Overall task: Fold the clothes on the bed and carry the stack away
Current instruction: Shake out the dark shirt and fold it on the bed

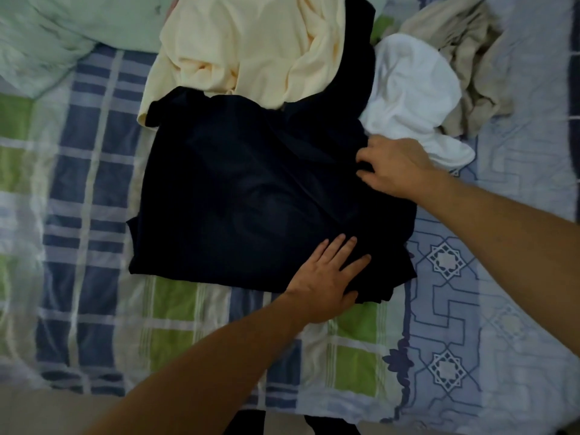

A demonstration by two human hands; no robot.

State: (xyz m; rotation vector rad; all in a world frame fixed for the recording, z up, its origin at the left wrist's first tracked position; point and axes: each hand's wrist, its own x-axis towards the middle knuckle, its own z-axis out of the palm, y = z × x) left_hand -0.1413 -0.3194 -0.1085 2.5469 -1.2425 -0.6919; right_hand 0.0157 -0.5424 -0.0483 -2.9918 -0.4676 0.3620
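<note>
A dark navy garment lies spread flat in the middle of the bed. My left hand presses flat on its near right corner, fingers straight. My right hand is at the garment's right edge, thumb and fingers pinching a bit of the dark cloth. Behind it lie a cream garment, crumpled, a white garment and a beige garment at the back right.
The bed carries a blue, green and white plaid sheet on the left and a pale blue patterned sheet on the right. A pale green quilt is bunched at the back left. The bed's near edge runs along the bottom.
</note>
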